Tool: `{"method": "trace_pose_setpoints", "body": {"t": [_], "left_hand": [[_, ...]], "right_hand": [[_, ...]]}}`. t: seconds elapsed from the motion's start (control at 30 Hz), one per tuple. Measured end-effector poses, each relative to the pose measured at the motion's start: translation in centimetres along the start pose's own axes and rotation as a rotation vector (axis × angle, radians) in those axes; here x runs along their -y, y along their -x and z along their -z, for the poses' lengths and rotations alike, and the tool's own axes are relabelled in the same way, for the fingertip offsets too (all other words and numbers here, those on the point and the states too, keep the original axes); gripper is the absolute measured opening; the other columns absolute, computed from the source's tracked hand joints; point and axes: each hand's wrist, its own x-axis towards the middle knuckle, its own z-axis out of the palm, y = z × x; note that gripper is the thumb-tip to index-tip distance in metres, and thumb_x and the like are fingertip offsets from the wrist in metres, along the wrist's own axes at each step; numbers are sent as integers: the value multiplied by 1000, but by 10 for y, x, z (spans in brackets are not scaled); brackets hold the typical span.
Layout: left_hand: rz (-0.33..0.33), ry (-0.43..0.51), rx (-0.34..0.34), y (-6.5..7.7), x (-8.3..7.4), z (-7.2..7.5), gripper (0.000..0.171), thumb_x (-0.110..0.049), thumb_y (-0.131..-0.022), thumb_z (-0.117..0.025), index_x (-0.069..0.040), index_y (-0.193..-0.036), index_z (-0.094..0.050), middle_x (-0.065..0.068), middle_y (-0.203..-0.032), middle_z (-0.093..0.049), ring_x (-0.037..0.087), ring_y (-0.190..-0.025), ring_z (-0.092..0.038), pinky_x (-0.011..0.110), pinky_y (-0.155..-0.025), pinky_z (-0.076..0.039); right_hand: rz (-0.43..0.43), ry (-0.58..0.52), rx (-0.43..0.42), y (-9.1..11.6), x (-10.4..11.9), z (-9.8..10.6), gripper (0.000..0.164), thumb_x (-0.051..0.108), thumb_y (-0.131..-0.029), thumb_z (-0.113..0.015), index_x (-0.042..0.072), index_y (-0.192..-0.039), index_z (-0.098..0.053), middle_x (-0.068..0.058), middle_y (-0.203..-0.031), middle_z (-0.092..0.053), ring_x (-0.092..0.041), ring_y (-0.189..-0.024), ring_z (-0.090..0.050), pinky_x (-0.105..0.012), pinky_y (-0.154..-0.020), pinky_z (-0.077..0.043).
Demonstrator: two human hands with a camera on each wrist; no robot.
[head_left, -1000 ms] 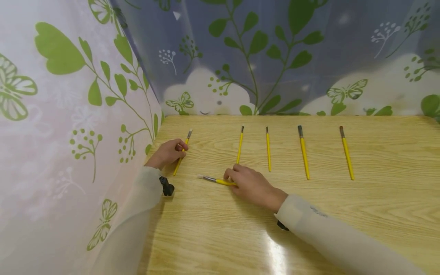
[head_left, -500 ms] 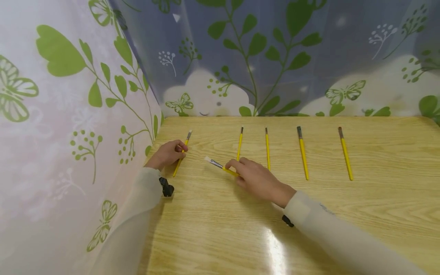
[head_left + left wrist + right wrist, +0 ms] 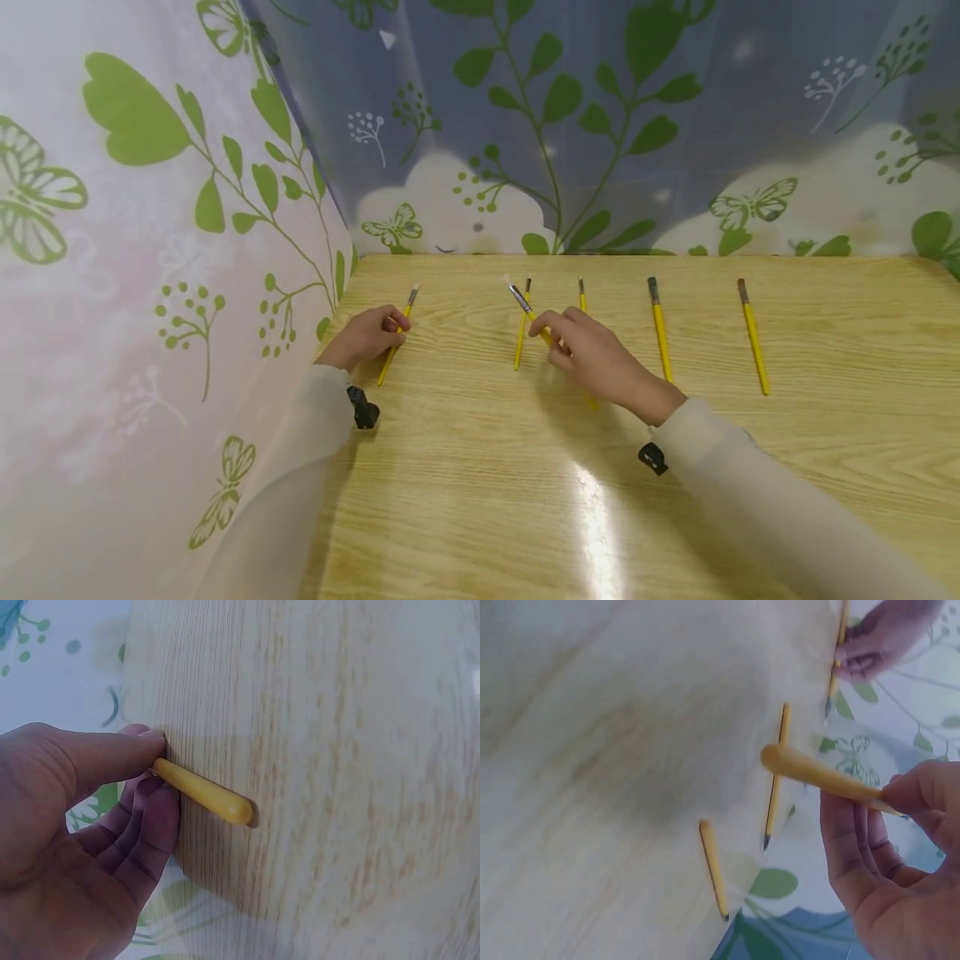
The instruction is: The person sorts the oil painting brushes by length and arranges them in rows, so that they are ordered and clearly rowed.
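Observation:
At the table's left end, my left hand (image 3: pixel 367 335) pinches a yellow paintbrush (image 3: pixel 387 365) with pale bristles, which points toward the back wall. The left wrist view shows thumb and fingers on its yellow handle (image 3: pixel 206 793), the rounded end close over the wood. Farther right, my right hand (image 3: pixel 603 358) pinches a second paintbrush (image 3: pixel 522 300) by its handle, white bristles pointing up and left. In the right wrist view this handle (image 3: pixel 817 772) is raised above the table. The head view has it crossing over a thin paintbrush (image 3: pixel 519 346) lying on the table.
Another thin paintbrush (image 3: pixel 582 296) lies partly hidden behind my right hand. Two wider ones, a dark-tipped paintbrush (image 3: pixel 661 329) and a reddish-tipped paintbrush (image 3: pixel 755 342), lie to the right on the wooden table (image 3: pixel 465 483). Patterned cloth walls (image 3: pixel 480 200) border the back and left.
My right hand has moved right and toward the back with its paintbrush, whose bristles have swung from pointing left to pointing up and left. The left hand has stayed in place.

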Motion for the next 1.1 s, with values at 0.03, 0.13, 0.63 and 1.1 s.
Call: {"method": "trace_pose_setpoints", "body": {"t": [0.03,0.13,0.63,1.1], "left_hand": [[2,0,1,0,0,0,18,-15,-112,-62,-7,-127,-66,18,-129,-61,34,-115,-57,51,-106,-47],[4,8,3,1,-1,-1,18,-14,-111,-61,-7,-127,-65,17,-126,-61,33,-112,-57,49,-102,-48],[14,22,0,2,-2,-1,18,-14,-112,-61,-6,-127,-65,15,-121,-60,31,-107,-57,46,-97,-48],[21,24,6,-2,1,0,17,-14,-111,-62,-7,-126,-66,16,-122,-61,33,-109,-58,48,-101,-48]], "right_hand": [[-13,-7,-6,0,-2,3,34,4,-109,-51,15,-137,-66,-12,-114,-65,-24,-92,-61,-39,-77,-50],[-54,-19,-19,1,-10,12,33,6,-109,-50,15,-137,-66,-14,-118,-65,-27,-96,-64,-43,-81,-52],[-255,-37,-11,8,-62,40,40,7,-105,-57,5,-145,-60,-25,-126,-62,-39,-105,-64,-49,-83,-50],[-397,-100,-4,14,-100,48,47,15,-110,-64,1,-153,-55,-32,-135,-62,-38,-101,-69,-39,-78,-57]]}}
